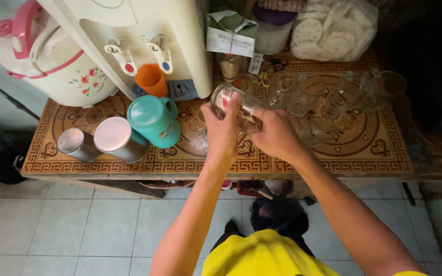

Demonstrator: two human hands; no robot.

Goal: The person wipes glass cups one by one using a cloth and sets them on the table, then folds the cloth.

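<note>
both hands on a clear glass mug [231, 102], tilted on its side just above the patterned tabletop [333, 153]. left hand [222, 130] has its grip wrapped round the rim end, right hand [274, 134] clenches the base. looks like wiping or checking it; a steady hold matters, more glasses [328, 97] sit close.

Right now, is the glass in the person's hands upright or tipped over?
Tipped. The clear glass lies on its side between the left hand and right hand, its round end pointing toward the water dispenser.
</note>
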